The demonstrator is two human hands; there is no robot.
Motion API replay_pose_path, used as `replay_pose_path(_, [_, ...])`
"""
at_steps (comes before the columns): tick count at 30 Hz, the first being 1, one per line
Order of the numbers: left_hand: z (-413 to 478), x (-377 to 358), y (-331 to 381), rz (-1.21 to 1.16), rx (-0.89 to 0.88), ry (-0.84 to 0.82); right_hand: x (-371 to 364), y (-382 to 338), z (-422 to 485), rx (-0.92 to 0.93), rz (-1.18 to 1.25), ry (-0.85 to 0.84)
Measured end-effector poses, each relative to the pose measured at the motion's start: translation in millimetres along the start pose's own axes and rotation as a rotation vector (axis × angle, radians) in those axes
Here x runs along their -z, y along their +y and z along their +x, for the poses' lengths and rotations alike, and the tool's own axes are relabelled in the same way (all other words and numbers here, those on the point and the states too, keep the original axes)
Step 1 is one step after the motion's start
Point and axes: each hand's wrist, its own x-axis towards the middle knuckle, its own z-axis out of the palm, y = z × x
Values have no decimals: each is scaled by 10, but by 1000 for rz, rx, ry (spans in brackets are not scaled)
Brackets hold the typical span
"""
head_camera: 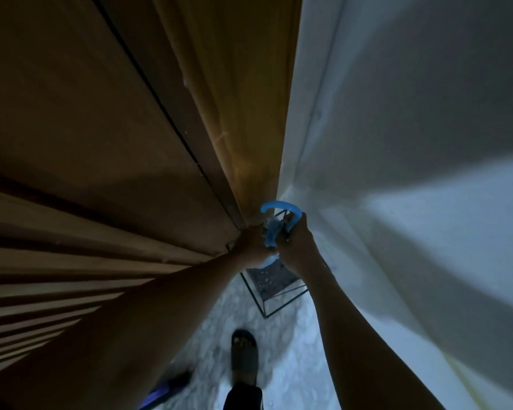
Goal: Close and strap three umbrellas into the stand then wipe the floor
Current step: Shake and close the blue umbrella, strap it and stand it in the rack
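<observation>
A light blue umbrella with a curved handle (280,207) is held upright in the corner, over a black wire stand (274,294). My right hand (295,247) is wrapped around the shaft just below the handle. Beside it, my left hand (251,245) grips the bunched blue canopy (271,235). The lower part of the umbrella is hidden behind my hands. The scene is dim, and no strap is discernible.
A wooden door and frame (234,113) fill the left, a white wall (397,143) the right. The pale marbled floor (293,365) shows my sandalled foot (245,356). A dark blue object (166,389) lies at the bottom left of the floor.
</observation>
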Motion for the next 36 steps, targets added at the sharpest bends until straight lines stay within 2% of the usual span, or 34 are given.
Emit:
replay_pose_path(4, [160, -56, -159, 24, -3, -55, -81, 136, 142, -69, 4, 19])
replay_pose_path(9, [272, -136, -213, 43, -10, 7, -157, 278, 189, -65, -30, 218])
replay_pose_path(13, [370, -193, -279, 96, 3, -53, -193, 297, 305, -106, -101, 289])
replay_pose_path(15, [382, -203, -268, 18, 8, -22, -213, 274, 347, -138, -71, 300])
replay_pose_path(18, [387, -186, -207, 59, -74, 25, -215, 212, 369, -126, -8, 355])
replay_pose_path(22, [443, -191, -186, 89, -137, 5, -210, 188, 371, -89, 11, 332])
replay_pose_path(26, [455, -194, -212, 75, -101, 10, -230, 239, 377, -145, 95, 323])
replay_pose_path(30, [385, -160, -211, 84, -61, 9, -209, 206, 234, -197, 52, 337])
replay_pose_path(36, [46, 66, 2, -71, 3, 29, -58, -43, -135, -181, -2, 300])
